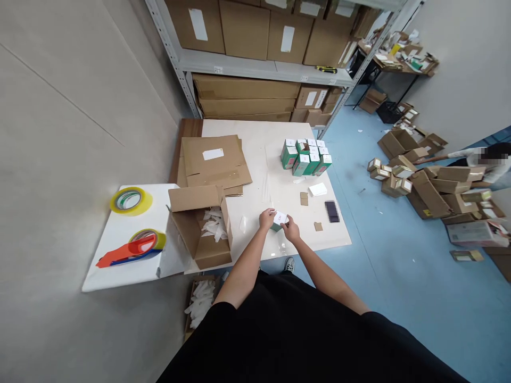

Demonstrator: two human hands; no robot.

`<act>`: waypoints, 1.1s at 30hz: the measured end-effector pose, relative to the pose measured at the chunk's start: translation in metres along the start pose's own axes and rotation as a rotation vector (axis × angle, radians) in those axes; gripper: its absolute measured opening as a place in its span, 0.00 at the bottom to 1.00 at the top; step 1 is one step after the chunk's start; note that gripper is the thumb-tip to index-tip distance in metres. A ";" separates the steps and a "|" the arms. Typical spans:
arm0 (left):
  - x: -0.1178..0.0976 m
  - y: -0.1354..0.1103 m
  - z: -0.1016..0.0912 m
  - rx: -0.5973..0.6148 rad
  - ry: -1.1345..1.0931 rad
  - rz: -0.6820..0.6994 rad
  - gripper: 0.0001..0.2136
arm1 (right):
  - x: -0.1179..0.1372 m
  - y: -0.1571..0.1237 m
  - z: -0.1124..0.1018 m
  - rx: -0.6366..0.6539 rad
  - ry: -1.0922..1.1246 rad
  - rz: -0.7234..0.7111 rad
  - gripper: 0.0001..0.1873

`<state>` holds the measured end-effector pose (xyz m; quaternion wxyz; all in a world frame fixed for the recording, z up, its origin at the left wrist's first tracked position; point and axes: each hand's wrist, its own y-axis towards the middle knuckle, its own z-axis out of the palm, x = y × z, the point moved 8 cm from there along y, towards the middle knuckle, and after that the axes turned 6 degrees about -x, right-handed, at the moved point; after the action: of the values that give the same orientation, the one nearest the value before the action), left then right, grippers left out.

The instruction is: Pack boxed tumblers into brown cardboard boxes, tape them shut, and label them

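Note:
A small green and white box (277, 225) stands near the front edge of the white table (275, 138). My left hand (266, 218) grips its left side by the top, fingers closed. On its right side, my right hand (291, 230) pinches the edge of the box. Farther back on the right sits a group of green and white boxes (302, 164), packed close together. Left of my hands is an open cardboard carton (195, 249) with white crumpled packing material (214, 224) inside. A white card or paper stack (318, 189) lies right of my hands.
Flattened cardboard (215, 159) lies at the table's back left. A tape roll (131, 200) and a red tape dispenser (128, 251) rest on a white side surface. Shelving (255, 65) with cartons stands behind. At far right, a person (493, 159) is among piled boxes (435, 191).

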<state>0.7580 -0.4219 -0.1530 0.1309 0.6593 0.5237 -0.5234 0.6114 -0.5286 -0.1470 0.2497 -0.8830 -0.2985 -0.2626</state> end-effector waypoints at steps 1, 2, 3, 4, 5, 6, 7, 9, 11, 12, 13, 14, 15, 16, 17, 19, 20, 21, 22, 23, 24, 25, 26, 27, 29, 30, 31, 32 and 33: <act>-0.003 0.001 0.003 0.030 -0.003 0.024 0.14 | -0.004 -0.002 0.000 0.007 0.030 0.007 0.31; -0.006 0.001 0.007 0.064 -0.004 0.049 0.14 | -0.008 -0.004 0.000 0.008 0.055 0.023 0.31; -0.009 0.000 0.010 0.096 -0.003 0.072 0.14 | -0.012 -0.005 -0.002 0.005 0.074 0.044 0.30; -0.011 -0.001 0.013 0.124 -0.003 0.092 0.15 | -0.016 -0.005 -0.004 0.002 0.085 0.069 0.29; -0.013 -0.003 0.015 0.143 0.003 0.113 0.16 | -0.019 -0.004 -0.006 0.004 0.093 0.091 0.28; -0.016 -0.006 0.016 0.154 0.020 0.133 0.18 | -0.021 -0.002 -0.008 0.012 0.098 0.108 0.27; -0.018 -0.008 0.017 0.154 0.051 0.152 0.21 | -0.023 0.000 -0.010 0.023 0.105 0.117 0.25; -0.022 -0.010 0.017 0.131 0.155 0.181 0.25 | -0.025 0.006 -0.019 0.034 0.132 0.116 0.23; -0.027 -0.012 0.015 0.088 0.289 0.188 0.25 | -0.028 0.015 -0.034 -0.005 0.191 0.099 0.22; -0.030 -0.012 0.014 0.062 0.353 0.179 0.24 | -0.030 0.019 -0.043 -0.038 0.232 0.086 0.22; -0.032 -0.012 0.014 0.036 0.415 0.165 0.24 | -0.034 0.024 -0.052 -0.068 0.276 0.072 0.22; -0.035 -0.013 0.014 0.010 0.473 0.148 0.23 | -0.039 0.028 -0.062 -0.093 0.318 0.058 0.22; -0.039 -0.015 0.015 -0.016 0.525 0.136 0.23 | -0.045 0.032 -0.071 -0.108 0.352 0.047 0.22; -0.043 -0.017 0.017 -0.033 0.569 0.134 0.22 | -0.054 0.035 -0.080 -0.121 0.374 0.045 0.22; -0.047 -0.021 0.022 -0.041 0.605 0.144 0.21 | -0.065 0.039 -0.089 -0.138 0.385 0.052 0.22; -0.057 -0.030 0.035 -0.034 0.664 0.197 0.21 | -0.092 0.045 -0.110 -0.191 0.382 0.083 0.24; -0.061 -0.035 0.041 -0.025 0.690 0.230 0.22 | -0.108 0.049 -0.122 -0.229 0.370 0.102 0.26; -0.065 -0.039 0.048 -0.017 0.714 0.260 0.24 | -0.124 0.053 -0.134 -0.268 0.353 0.120 0.27; -0.068 -0.043 0.053 -0.012 0.737 0.285 0.26 | -0.139 0.057 -0.145 -0.303 0.333 0.134 0.29; -0.071 -0.046 0.058 -0.010 0.756 0.306 0.28 | -0.155 0.063 -0.156 -0.331 0.313 0.147 0.30; -0.074 -0.048 0.063 -0.005 0.772 0.322 0.28 | -0.169 0.069 -0.166 -0.351 0.292 0.158 0.31; -0.077 -0.048 0.067 0.004 0.784 0.334 0.28 | -0.183 0.077 -0.174 -0.363 0.269 0.166 0.31; -0.079 -0.048 0.072 0.014 0.791 0.346 0.28 | -0.197 0.085 -0.182 -0.370 0.245 0.173 0.32; -0.083 -0.047 0.077 0.028 0.794 0.362 0.28 | -0.209 0.094 -0.189 -0.372 0.220 0.174 0.32; -0.089 -0.045 0.089 0.064 0.784 0.394 0.28 | -0.233 0.112 -0.200 -0.375 0.172 0.178 0.33; -0.091 -0.044 0.095 0.085 0.773 0.405 0.29 | -0.244 0.121 -0.204 -0.378 0.152 0.180 0.33; -0.093 -0.044 0.102 0.108 0.759 0.410 0.30 | -0.255 0.130 -0.207 -0.384 0.136 0.185 0.34; -0.094 -0.043 0.109 0.129 0.746 0.410 0.30 | -0.265 0.139 -0.209 -0.390 0.120 0.191 0.34; -0.095 -0.043 0.114 0.147 0.734 0.407 0.30 | -0.275 0.148 -0.210 -0.397 0.104 0.199 0.34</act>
<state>0.6683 -0.5392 -0.1060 -0.0110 0.8993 0.3562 -0.2536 0.4543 -0.8660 -0.2027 0.1107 -0.9252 -0.1391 -0.3353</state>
